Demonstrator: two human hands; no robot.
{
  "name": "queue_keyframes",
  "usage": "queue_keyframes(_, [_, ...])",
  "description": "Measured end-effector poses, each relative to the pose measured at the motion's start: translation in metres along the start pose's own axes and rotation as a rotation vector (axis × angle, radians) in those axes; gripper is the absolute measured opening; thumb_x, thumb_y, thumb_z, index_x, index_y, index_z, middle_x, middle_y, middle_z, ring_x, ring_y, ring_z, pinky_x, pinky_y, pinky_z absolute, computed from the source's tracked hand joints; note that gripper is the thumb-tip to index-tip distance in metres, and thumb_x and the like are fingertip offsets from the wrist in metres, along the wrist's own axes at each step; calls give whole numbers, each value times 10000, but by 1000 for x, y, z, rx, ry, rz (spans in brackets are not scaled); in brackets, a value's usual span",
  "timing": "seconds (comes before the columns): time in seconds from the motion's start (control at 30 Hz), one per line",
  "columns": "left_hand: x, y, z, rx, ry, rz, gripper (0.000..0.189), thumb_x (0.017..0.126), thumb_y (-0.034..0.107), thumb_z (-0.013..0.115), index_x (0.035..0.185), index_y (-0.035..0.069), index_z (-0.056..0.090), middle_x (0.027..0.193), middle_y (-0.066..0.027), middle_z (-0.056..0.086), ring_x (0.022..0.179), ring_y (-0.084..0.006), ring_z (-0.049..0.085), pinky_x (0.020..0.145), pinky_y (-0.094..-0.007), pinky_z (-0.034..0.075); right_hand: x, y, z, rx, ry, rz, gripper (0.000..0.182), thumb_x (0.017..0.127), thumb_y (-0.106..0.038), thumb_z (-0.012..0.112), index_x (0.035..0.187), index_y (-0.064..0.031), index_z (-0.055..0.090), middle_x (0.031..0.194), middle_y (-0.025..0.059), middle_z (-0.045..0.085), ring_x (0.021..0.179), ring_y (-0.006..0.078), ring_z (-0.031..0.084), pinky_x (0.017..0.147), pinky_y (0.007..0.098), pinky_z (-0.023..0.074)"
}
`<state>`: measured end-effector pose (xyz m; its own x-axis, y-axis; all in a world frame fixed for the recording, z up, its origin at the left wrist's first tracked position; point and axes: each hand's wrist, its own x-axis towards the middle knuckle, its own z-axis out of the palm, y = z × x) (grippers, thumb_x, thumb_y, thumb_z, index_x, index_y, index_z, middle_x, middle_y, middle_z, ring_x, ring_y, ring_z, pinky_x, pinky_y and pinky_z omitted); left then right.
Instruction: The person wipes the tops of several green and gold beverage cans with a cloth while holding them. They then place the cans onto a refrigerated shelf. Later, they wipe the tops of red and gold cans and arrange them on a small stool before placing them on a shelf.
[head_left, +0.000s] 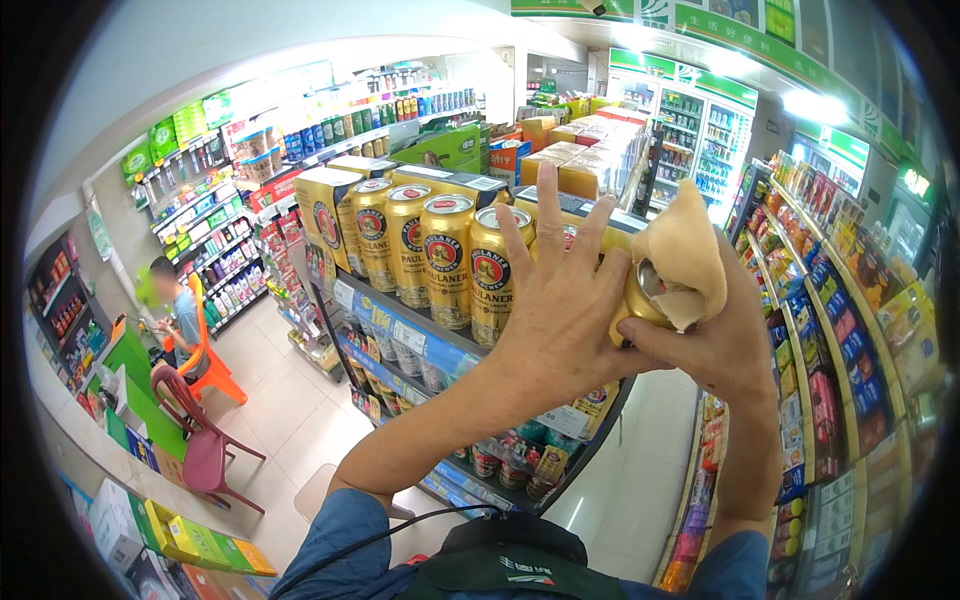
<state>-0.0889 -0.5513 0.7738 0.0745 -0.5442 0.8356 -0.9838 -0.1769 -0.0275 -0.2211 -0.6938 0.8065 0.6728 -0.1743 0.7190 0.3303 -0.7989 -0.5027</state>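
My right hand (712, 330) grips a gold Paulaner beer can (646, 296), tilted so that its top faces left, together with a beige cloth (686, 255) draped over the can's upper side. My left hand (562, 300) is spread wide, its fingers pointing up in front of the shelf, its thumb side close to the held can. Behind and left of it, several gold Paulaner cans (442, 259) stand upright in a row along the top shelf. Another can is partly hidden behind my left fingers. Gold cartons (324, 217) stand behind and beside the row.
Blue price strips (409, 337) edge the shelf, with more cans below. Snack shelves (817, 337) rise close on my right. A dark red chair (206, 454) stands at the left; beyond it a person (187, 315) sits on an orange chair (217, 371). Stacked cartons (585, 161) and drinks fridges (686, 135) stand farther back.
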Motion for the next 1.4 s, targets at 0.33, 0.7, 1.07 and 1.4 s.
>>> queue_keyframes(0.33, [10, 28, -15, -90, 207, 59, 681, 717, 416, 859, 1215, 11, 633, 1438, -230, 491, 1505, -595, 172, 1146, -737, 191, -11, -32, -31, 25, 77, -220, 842, 650, -213, 1009, 1347, 21, 600, 1245, 131, 715, 1131, 225, 721, 971, 359, 586])
queue_keyframes(0.7, [19, 31, -26, -479, 310, -77, 713, 692, 276, 937, 1269, -32, 654, 1217, -153, 705, 1078, -251, 707, 949, -368, 547, 10, -40, -39, -174, -60, -468, 646, 722, -167, 931, 1276, 15, 654, 1187, 134, 740, 1067, 205, 724, 927, 349, 593])
queue_keyframes(1.07, [-17, 4, -62, -800, 486, -372, 589, 819, 91, 777, 1346, -58, 563, 1125, -182, 711, 949, -290, 746, 865, -411, 626, 45, -36, -44, 66, -102, -332, 369, 890, -117, 769, 1231, -7, 680, 1086, 121, 763, 942, 172, 724, 826, 339, 598])
queue_keyframes(1.4, [-111, -12, -69, -958, 564, -601, 660, 818, 150, 785, 1390, -68, 538, 1184, -178, 683, 1025, -286, 727, 909, -406, 594, 82, -2, 39, -523, -209, -477, 239, 939, -236, 660, 1060, -33, 697, 853, 209, 715, 842, 384, 727, 771, 481, 571])
